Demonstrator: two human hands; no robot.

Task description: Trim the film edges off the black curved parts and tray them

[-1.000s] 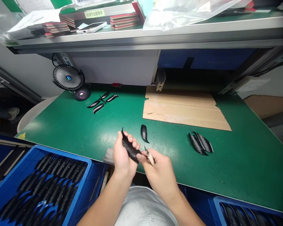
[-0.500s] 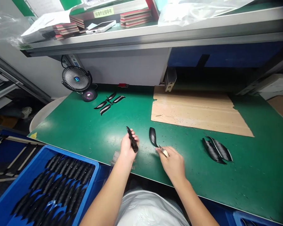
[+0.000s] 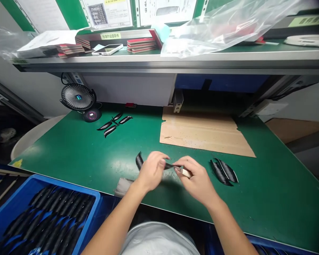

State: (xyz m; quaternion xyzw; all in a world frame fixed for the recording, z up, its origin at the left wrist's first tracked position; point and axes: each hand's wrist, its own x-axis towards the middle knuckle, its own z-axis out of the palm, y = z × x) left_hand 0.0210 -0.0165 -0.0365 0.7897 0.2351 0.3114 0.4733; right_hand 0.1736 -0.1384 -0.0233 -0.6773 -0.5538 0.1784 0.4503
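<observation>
My left hand (image 3: 152, 170) is closed, its fingertips pinching one end of a slim black ribbed part (image 3: 170, 165) just above the green table (image 3: 90, 156). My right hand (image 3: 198, 180) is closed on a small knife with a pale handle (image 3: 186, 173), its tip at that same part. The two hands nearly touch at the table's front middle. Another black curved part (image 3: 139, 161) shows right beside my left hand on its left; I cannot tell whether the hand touches it.
Two black parts (image 3: 224, 171) lie right of my right hand. Several more (image 3: 113, 124) lie by a small fan (image 3: 78, 97) at the back left. A cardboard sheet (image 3: 202, 134) covers the back middle. A blue bin (image 3: 42, 216) of black parts stands below left.
My hands have come back together over the table. The left hand has shifted right to the part that lay loose on the table, and the knife has moved onto it.
</observation>
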